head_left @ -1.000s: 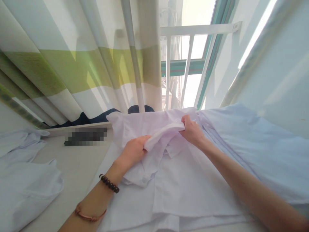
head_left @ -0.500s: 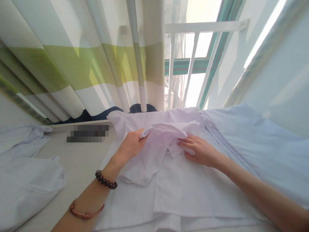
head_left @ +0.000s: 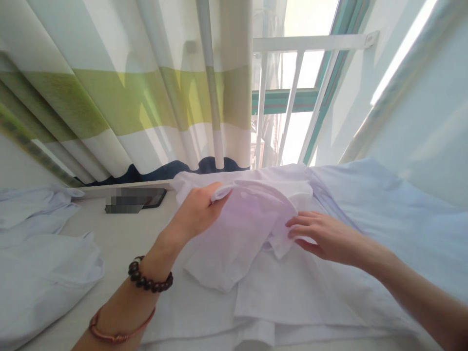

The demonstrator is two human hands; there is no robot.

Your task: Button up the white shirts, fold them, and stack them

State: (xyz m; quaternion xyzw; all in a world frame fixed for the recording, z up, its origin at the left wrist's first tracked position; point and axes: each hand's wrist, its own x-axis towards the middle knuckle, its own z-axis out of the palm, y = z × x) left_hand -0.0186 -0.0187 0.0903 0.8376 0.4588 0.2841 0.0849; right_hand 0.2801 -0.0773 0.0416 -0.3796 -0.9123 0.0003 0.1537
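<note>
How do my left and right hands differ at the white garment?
The left hand pinches the raised edge of the white garment; the right hand is open, fingers loosely spread at that edge's other end.
The left forearm wears a beaded bracelet and a coppery bangle; the right forearm looks bare.
Both are at the same garment.

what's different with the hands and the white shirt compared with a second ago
The right hand has let go of the collar and drawn back toward the person; its fingers are now parted by the collar's edge. The collar's right end has dropped closer to the person, in a wider curve. The left hand still pinches the other end. The curtain hangs as before.
</note>
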